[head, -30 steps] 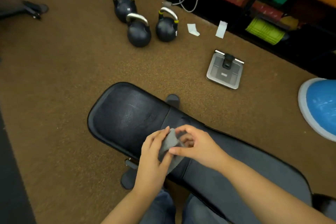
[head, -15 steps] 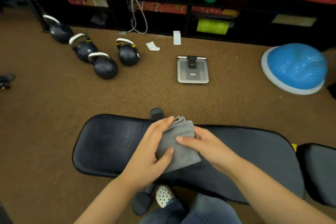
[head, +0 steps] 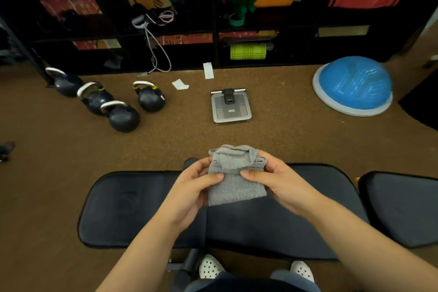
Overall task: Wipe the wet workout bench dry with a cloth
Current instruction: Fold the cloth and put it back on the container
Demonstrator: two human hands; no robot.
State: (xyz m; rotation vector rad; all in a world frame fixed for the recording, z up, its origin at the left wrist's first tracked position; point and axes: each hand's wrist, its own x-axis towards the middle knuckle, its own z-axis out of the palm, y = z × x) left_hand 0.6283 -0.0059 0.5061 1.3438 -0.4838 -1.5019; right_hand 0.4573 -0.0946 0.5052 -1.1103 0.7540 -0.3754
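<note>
Both grips are clamped on the grey folded terry cloth (head: 237, 185): the left hand (head: 189, 187) and right hand (head: 279, 182) each pinch its upper part, thumbs on the near face, holding it at frame centre over the far edge of the black padded workout bench (head: 132, 208) that spans the lower frame. This looks like squaring the fold, with wiping not yet started, and I can't read any wetness on the vinyl. I'd keep the pad thick and flat, press it down under one palm at the left end, then run overlapping straight passes rightward.
</note>
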